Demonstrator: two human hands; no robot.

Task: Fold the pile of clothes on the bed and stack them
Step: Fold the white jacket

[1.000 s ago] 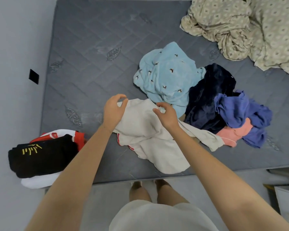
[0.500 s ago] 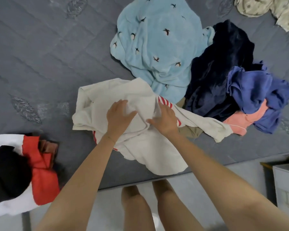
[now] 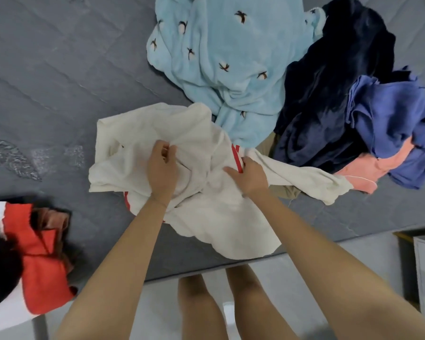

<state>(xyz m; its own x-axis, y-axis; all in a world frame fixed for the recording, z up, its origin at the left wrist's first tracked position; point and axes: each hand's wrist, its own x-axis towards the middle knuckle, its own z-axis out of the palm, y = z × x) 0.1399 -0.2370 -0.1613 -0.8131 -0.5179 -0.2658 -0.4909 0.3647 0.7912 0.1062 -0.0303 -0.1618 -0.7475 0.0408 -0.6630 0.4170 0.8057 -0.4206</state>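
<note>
The left hand, flat half a second ago, now pinches a bunch of the cream garment. The right hand grips its red-striped edge. The garment lies at the bed's near edge, touching the unfolded pile. The folded stack sits well left.

Left grip: a second ago it held an edge of the cream garment raised, then it lay flat on it; now its fingers are curled and pinch a fold near the middle.
Right grip: moved from the top edge to the red stripe and holds the cloth there.
Cream garment: spread wider to the left on the bed; the stripe is now uncovered.
View: closer and lower.
</note>
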